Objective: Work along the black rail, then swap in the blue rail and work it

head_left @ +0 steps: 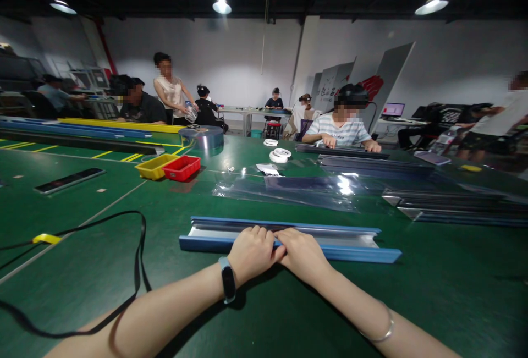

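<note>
A long metal channel with blue edges (346,237) lies crosswise on the green table (264,308) in front of me. My left hand (252,251) and my right hand (302,252) sit side by side at its middle, knuckles up. Both hands have their fingers curled over the near blue edge and grip it. A dark band is on my left wrist and a thin silver bangle on my right forearm.
Clear plastic sheets (297,187) and stacked metal strips (454,204) lie beyond. A yellow tray (154,166) and a red tray (181,167) stand at mid-left, white tape rolls (280,154) behind. A black strap (138,253) loops at left. A person in a striped shirt (342,127) works opposite.
</note>
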{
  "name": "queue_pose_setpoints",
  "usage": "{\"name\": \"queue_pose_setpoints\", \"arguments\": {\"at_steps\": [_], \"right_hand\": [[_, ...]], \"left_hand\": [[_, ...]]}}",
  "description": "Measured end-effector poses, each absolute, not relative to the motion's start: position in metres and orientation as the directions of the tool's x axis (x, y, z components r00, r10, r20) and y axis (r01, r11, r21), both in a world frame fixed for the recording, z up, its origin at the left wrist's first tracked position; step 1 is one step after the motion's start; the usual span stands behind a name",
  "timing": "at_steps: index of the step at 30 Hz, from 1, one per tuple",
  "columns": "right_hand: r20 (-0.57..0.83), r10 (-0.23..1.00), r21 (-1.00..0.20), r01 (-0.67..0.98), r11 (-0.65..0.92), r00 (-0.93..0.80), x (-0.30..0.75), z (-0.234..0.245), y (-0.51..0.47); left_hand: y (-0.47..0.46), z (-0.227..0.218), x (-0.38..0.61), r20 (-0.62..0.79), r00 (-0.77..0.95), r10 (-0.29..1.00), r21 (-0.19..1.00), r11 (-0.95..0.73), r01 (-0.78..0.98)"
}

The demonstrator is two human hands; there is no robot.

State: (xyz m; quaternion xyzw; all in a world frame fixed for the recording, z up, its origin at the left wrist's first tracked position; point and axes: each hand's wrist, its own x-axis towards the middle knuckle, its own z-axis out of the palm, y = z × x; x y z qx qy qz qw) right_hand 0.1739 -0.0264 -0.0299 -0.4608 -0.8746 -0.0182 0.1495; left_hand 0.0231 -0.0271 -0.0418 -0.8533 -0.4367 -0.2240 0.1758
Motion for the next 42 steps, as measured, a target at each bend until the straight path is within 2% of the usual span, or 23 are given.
{"name": "queue_pose_setpoints", "arguments": {"at_steps": [13,21,28,42], "right_hand": [[0.281,0.809,-0.025,0.839,0.544,-0.516,0.176,-0.026,-0.031],[0.333,0.806,-0.038,0.848,0.529,-0.489,0.179,-0.028,-0.035],[0.296,0.808,-0.064,0.833,0.550,-0.510,0.183,-0.026,-0.032],[0.308,0.824,-0.087,0.849,0.522,-0.475,0.190,-0.025,-0.034]], "left_hand": [[-0.028,-0.041,0.023,0.518,0.514,0.684,-0.101,-0.548,0.830],[-0.027,-0.042,0.023,0.551,0.508,0.663,-0.101,-0.551,0.829],[-0.027,-0.042,0.023,0.562,0.507,0.654,-0.106,-0.551,0.828],[-0.028,-0.039,0.023,0.554,0.508,0.660,-0.094,-0.557,0.825]]}}
